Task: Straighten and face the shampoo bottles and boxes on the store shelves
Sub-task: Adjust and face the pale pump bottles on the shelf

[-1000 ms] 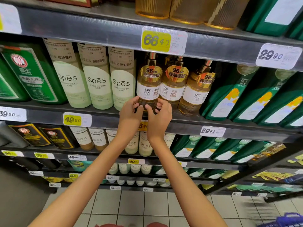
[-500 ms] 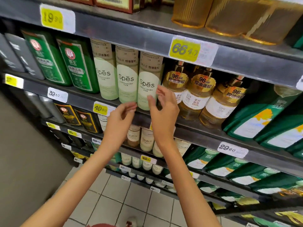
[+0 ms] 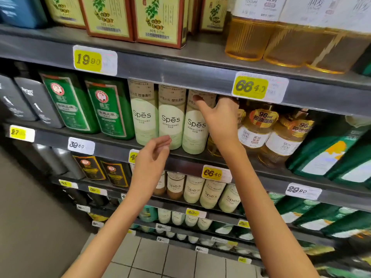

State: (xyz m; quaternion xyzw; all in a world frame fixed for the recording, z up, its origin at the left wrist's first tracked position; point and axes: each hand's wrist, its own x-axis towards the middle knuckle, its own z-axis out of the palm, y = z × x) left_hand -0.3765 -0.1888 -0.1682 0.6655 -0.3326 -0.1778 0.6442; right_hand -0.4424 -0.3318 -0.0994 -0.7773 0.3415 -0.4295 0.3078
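Pale green Spes bottles [image 3: 171, 117], dark green bottles [image 3: 108, 107], amber bottles [image 3: 255, 133].

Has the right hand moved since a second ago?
Yes. The right hand went left and up, from the base of the amber bottles to the top of the rightmost Spes bottle, which it grips.

Shelf edge [image 3: 180, 75] looks like matt grey painted metal. Spes bottles [image 3: 172, 117] are matt pale plastic, amber bottles [image 3: 255, 133] glossy see-through plastic, price tags [image 3: 94, 60] shiny paper, floor tiles [image 3: 160, 257] smooth.
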